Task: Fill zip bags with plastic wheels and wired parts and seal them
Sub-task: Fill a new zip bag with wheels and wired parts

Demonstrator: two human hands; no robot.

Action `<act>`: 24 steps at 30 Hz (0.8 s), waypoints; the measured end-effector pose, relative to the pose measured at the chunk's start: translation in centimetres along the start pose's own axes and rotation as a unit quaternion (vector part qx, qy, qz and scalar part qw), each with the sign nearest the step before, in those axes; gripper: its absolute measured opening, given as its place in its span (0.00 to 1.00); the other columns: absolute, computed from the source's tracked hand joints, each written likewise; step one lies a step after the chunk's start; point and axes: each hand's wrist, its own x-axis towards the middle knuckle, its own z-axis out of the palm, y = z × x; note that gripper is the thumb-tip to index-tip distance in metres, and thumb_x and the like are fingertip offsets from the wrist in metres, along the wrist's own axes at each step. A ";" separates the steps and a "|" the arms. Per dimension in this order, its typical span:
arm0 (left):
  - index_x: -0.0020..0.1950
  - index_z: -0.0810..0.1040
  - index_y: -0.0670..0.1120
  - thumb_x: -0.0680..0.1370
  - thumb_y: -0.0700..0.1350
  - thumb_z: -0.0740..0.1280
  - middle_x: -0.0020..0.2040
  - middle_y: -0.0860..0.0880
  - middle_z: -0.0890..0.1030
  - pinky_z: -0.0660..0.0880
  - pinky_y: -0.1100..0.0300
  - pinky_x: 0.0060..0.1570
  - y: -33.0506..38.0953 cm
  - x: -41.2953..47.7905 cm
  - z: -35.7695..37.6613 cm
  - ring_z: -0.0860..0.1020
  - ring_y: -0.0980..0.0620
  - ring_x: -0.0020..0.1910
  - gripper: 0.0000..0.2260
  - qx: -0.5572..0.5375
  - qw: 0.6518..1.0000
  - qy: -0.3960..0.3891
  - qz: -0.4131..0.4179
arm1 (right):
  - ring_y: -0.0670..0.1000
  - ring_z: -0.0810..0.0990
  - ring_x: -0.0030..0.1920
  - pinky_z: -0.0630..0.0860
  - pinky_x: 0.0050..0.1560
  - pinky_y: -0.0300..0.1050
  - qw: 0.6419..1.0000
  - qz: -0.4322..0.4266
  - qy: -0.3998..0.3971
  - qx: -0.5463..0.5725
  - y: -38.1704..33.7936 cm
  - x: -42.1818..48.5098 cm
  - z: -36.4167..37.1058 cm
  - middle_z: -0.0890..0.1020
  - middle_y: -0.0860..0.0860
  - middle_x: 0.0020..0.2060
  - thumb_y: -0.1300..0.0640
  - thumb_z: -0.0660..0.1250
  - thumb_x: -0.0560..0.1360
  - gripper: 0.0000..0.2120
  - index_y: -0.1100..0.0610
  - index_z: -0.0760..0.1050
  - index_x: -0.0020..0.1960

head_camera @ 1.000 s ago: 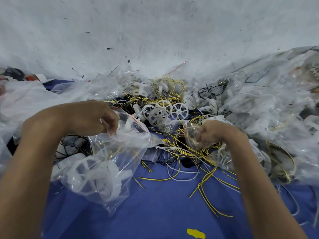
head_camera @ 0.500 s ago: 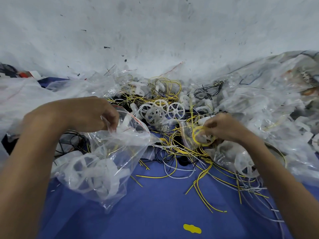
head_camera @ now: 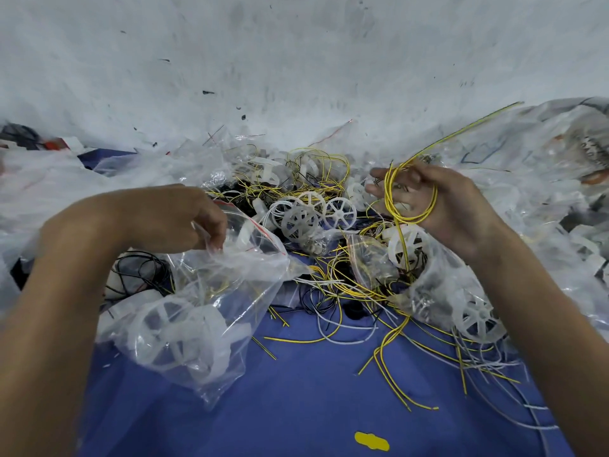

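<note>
Zip bag (head_camera: pixel 204 311) pinched by left hand (head_camera: pixel 171 216); right hand (head_camera: pixel 438 206) holds yellow wires (head_camera: pixel 390 199) near wheels (head_camera: pixel 339 212).

Right hand (head_camera: pixel 451 206) and yellow wire (head_camera: pixel 390 196) higher.

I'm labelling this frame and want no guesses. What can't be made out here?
Head view only:
- Grip of the left hand on the zip bag: thumb hidden behind its fingers.
- Number of wheels inside: smeared by crumpled plastic.
- yellow wire looped on the right hand: lower end lost in the tangle.
- dark items, far left: cut by the frame edge.
</note>
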 end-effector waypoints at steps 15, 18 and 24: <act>0.41 0.77 0.56 0.72 0.41 0.68 0.43 0.63 0.79 0.75 0.58 0.54 2.3 0.2 0.8 0.77 0.65 0.48 0.09 -0.026 0.998 -0.037 -0.039 | 0.53 0.81 0.35 0.69 0.23 0.34 0.987 0.030 -0.076 0.141 1.3 1.2 5.1 0.82 0.57 0.48 0.54 0.54 0.77 0.07 0.53 0.69 0.44; 0.42 0.76 0.56 0.72 0.44 0.69 0.43 0.63 0.79 0.72 0.65 0.51 2.7 0.1 0.9 0.77 0.66 0.48 0.07 -0.037 0.998 -0.032 -0.035 | 0.56 0.81 0.36 0.69 0.24 0.38 0.980 0.089 -0.116 0.132 3.9 1.2 6.1 0.78 0.63 0.53 0.54 0.61 0.70 0.10 0.56 0.71 0.49; 0.42 0.74 0.57 0.72 0.49 0.71 0.44 0.63 0.79 0.71 0.54 0.61 2.9 -0.1 0.7 0.77 0.63 0.49 0.06 -0.041 0.998 -0.013 -0.034 | 0.56 0.78 0.36 0.69 0.24 0.37 0.990 0.094 -0.098 0.038 5.5 1.6 7.0 0.74 0.67 0.60 0.52 0.64 0.71 0.18 0.53 0.66 0.59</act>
